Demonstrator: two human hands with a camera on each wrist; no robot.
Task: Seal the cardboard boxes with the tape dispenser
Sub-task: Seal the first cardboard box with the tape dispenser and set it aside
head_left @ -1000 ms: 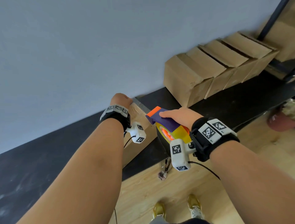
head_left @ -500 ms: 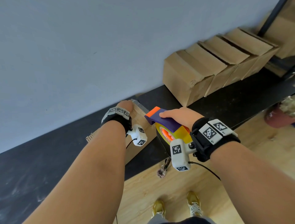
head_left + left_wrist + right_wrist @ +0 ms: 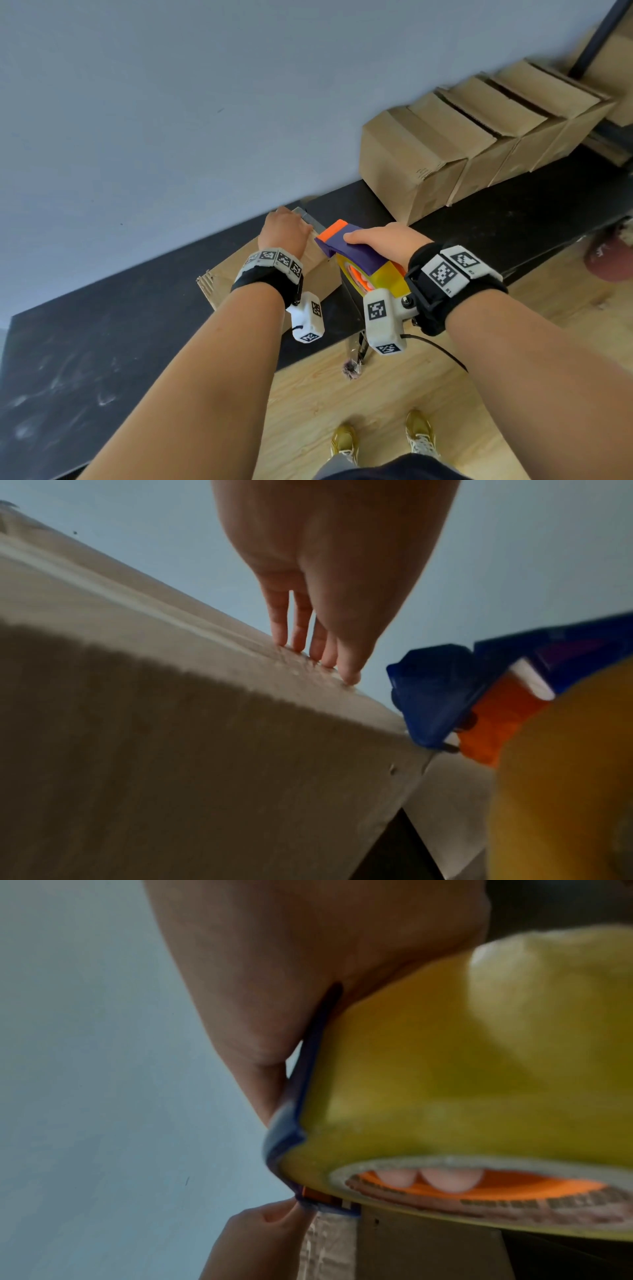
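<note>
The right hand (image 3: 387,241) grips the tape dispenser (image 3: 359,260) at the box (image 3: 236,274) edge; the left hand (image 3: 284,233) presses flat fingers (image 3: 301,626) on top.

Purple-and-orange tape dispenser (image 3: 352,248) with a yellow roll touches the brown cardboard box's (image 3: 226,277) corner.

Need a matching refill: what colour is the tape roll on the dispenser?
Yellow; the tape roll shows best in the right wrist view.
</note>
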